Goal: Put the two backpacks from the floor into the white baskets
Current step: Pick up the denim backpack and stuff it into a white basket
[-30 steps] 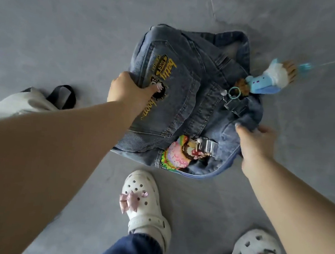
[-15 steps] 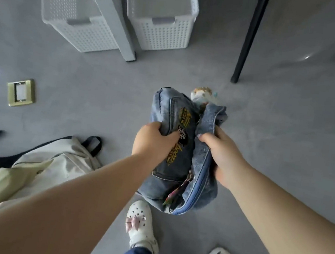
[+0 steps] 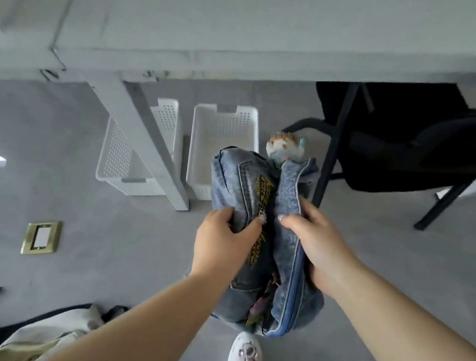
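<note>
While off the floor, denim backpack: folded, hiding near edge of right white basket.
Left hand, right hand: each clenched on denim.
Left basket: partly behind table leg.
Cream backpack: cut off at the frame's bottom edge.

Blue denim backpack with yellow embroidery was flat on the grey floor a second ago; now lifted clear, folded lengthwise, squeezed between left hand and right hand. Grip moved from the bag's outer edges to its middle. Backpack now overlaps the near corner of the right white perforated plastic basket. Grey desk entered view.
</note>
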`<action>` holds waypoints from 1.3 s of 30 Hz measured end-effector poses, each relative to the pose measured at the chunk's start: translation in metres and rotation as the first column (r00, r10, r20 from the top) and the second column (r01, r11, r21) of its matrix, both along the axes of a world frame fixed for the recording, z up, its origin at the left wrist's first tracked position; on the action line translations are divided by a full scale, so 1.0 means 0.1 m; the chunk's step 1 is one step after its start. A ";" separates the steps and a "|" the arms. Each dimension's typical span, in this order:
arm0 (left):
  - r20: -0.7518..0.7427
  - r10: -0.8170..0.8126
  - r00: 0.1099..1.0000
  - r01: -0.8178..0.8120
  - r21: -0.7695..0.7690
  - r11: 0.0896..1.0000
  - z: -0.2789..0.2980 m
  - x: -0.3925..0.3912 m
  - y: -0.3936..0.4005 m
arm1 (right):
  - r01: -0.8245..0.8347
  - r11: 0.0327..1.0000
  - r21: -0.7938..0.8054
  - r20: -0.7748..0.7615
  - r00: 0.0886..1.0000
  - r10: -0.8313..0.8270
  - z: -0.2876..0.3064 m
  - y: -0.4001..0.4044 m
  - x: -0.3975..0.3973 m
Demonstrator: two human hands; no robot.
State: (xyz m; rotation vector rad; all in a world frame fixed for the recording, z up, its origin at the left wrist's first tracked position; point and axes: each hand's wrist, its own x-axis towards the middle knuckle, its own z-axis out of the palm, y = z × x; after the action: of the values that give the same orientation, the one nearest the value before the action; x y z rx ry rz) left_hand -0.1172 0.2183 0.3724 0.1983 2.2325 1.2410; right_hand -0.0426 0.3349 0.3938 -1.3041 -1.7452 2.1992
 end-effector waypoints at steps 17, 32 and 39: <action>-0.104 0.185 0.977 -0.177 0.082 0.981 -0.69 -1.64 0.82 | -0.088 0.993 0.085 -0.094 0.991 0.096 -0.62 1.00 -1.91; -0.408 0.049 0.912 -0.039 0.035 0.999 -1.98 -2.82 1.19 | 0.026 0.984 0.177 -0.346 0.937 0.037 -1.74 1.33 -2.95; -0.248 -0.040 0.968 0.013 -0.108 0.994 -2.71 -2.85 1.02 | 0.020 0.974 0.227 -0.258 0.965 0.040 -2.48 1.35 -3.02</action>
State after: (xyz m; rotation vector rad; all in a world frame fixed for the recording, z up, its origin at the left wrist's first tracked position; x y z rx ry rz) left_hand -0.4022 0.3207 0.1011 0.3597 2.4947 1.1326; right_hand -0.3447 0.4701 0.1457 -0.9113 -1.8347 1.9923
